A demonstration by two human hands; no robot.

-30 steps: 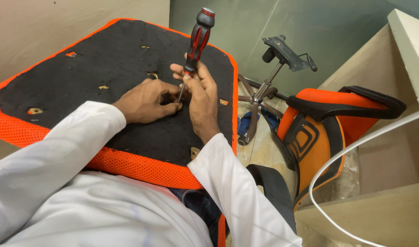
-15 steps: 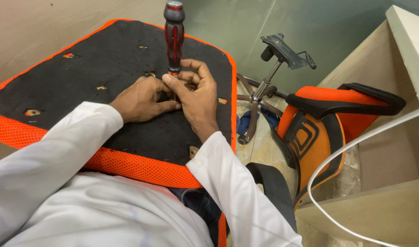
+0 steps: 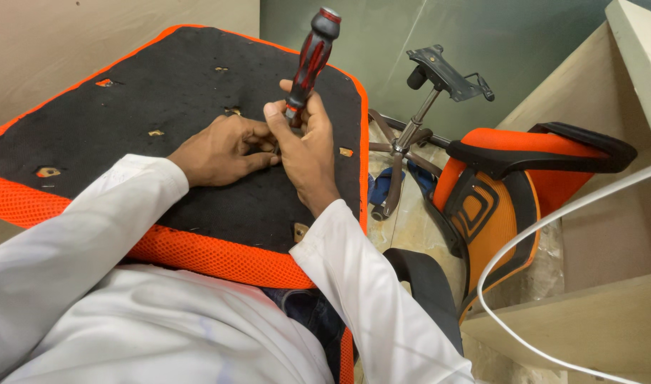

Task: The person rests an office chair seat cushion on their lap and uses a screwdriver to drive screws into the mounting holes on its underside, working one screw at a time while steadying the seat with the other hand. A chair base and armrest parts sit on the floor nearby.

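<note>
Screwdriver [image 3: 310, 60] tilted in both hands [image 3: 265, 146].

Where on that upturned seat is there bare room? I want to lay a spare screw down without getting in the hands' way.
The seat underside is bare along its far edge and at the near left, between the sleeve and the orange mesh rim. It is crowded mid-right, where left hand and right hand meet around the screwdriver.
</note>
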